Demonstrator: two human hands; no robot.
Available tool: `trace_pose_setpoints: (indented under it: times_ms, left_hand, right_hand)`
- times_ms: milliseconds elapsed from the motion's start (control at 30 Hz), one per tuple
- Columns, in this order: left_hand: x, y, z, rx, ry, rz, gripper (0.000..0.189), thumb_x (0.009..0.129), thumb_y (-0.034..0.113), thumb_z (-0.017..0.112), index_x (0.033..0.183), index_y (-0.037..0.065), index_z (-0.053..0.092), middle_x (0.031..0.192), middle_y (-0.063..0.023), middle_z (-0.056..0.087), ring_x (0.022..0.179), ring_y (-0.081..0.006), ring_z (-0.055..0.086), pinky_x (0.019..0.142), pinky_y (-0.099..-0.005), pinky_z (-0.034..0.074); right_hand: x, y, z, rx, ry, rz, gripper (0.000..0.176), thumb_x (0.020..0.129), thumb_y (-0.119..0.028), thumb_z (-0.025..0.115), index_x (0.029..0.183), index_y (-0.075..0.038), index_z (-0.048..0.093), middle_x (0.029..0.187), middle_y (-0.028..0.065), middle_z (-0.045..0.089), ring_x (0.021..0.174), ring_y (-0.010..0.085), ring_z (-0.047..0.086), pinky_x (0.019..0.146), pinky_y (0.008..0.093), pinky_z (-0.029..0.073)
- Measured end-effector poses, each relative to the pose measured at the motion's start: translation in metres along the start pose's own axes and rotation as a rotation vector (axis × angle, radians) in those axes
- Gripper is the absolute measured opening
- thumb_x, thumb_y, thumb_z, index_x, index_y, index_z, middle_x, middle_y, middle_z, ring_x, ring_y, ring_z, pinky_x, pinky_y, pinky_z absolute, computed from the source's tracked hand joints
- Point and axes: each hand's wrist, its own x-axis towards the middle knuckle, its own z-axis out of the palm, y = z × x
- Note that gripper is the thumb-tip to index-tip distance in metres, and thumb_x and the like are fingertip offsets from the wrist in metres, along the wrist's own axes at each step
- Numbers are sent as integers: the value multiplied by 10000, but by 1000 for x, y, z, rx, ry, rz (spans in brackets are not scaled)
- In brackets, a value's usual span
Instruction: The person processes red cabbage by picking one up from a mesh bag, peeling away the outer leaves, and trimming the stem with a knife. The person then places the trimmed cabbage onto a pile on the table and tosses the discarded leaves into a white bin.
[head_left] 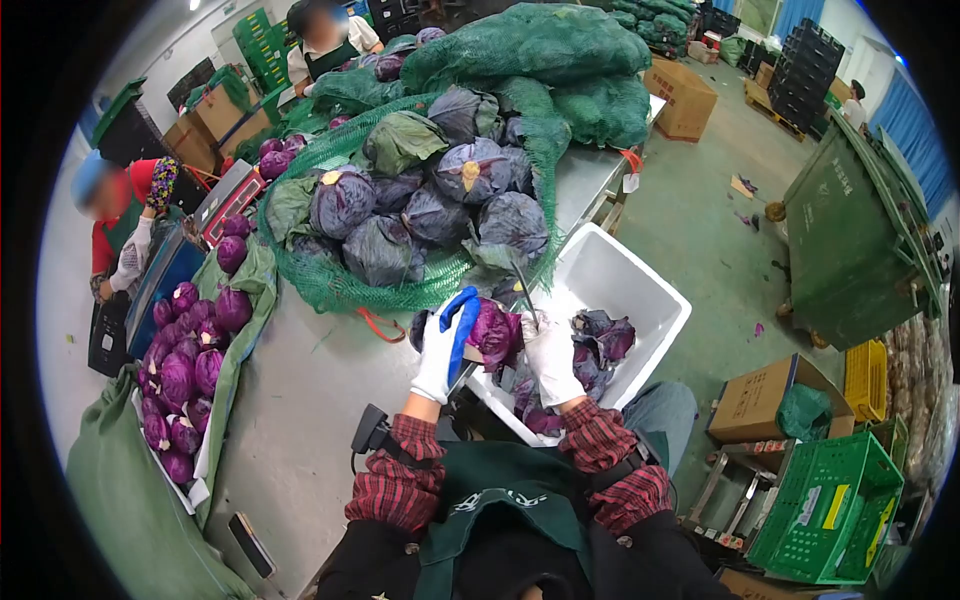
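Note:
My left hand (445, 345), in a white and blue glove, is closed round the left side of a purple cabbage (493, 333). My right hand (550, 355), in a white glove, grips a knife (524, 288) whose dark blade points up and away, just right of the cabbage. Both hands are over the near left edge of a white foam box (655, 310), where dark loose leaves (598, 350) lie. Beyond my hands, a green net sack (350, 296) lies open round several untrimmed cabbages (385, 250) with dark outer leaves.
Peeled cabbages (178, 375) fill a cloth-lined container at the left. A phone (252, 545) lies on the metal table (300, 400). Two people (325, 50) work across and left. A green bin (850, 220), a carton (770, 400) and a green crate (830, 510) stand right.

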Motion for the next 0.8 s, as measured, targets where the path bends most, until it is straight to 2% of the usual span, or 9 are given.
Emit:
trace_pose_setpoints:
  times_ms: [167,233,300,367,467,600,633,700,800]
  left_hand:
    - [6,24,-17,160,-222,-35,399,927,227,600,1249,-6,563,1214,-75,595,1106,-144,541,997,-281,395]
    - [3,28,-19,245,-267,6,444,932,273,583,1278,-3,543,1258,-83,574,1146,-155,522,1018,-293,374]
    - [2,29,-18,256,-270,2,461,938,278,576,1298,-5,523,1279,-89,561,1173,-160,505,1031,-294,362]
    - [1,26,-20,261,-291,4,462,945,262,567,1316,-7,505,1294,-97,551,1192,-173,497,1045,-300,351]
    - [-7,33,-17,121,-390,-45,497,958,181,532,1394,-14,393,1389,-107,466,1256,-193,447,1074,-308,319]
    - [-37,46,-4,914,-336,32,926,652,363,813,1433,124,375,1371,-166,475,1239,-334,445,1073,-426,322]
    - [-36,26,-13,898,-325,185,933,644,404,820,1431,167,381,1312,-241,484,1224,-399,447,1059,-460,338]
    - [-38,2,-25,937,-277,260,953,625,389,832,1431,155,380,1330,-216,485,1226,-392,446,1060,-450,338]
    - [-38,12,-20,723,-289,254,950,621,362,834,1428,143,384,1338,-178,496,1228,-373,449,1062,-435,340]
  right_hand:
    - [18,46,6,194,32,454,302,922,-256,569,867,36,625,608,142,636,445,209,613,455,337,484]
    - [22,79,16,133,29,351,308,906,-275,597,944,31,601,641,130,637,459,213,610,482,315,501]
    - [16,17,-18,632,-56,302,407,862,-318,678,1057,28,591,725,81,645,525,106,577,486,282,468]
    - [13,-9,-23,644,-301,146,386,835,-280,716,1066,11,611,731,57,638,540,91,555,509,275,457]
    - [18,-27,-27,596,-573,204,316,834,-245,714,983,26,645,703,28,629,545,90,527,516,266,440]
    - [31,-70,-80,183,-866,84,236,849,-214,675,896,15,655,603,44,593,534,109,540,511,291,449]
    - [28,-53,-60,183,-865,88,236,849,-214,675,896,15,655,603,44,593,534,109,540,511,291,449]
    - [19,-7,-6,-245,-473,-542,247,875,-229,620,935,5,668,626,110,623,554,180,611,544,340,489]
    - [12,-35,-40,2,-594,-236,287,871,-232,580,1025,7,623,762,191,658,677,327,662,629,419,523]
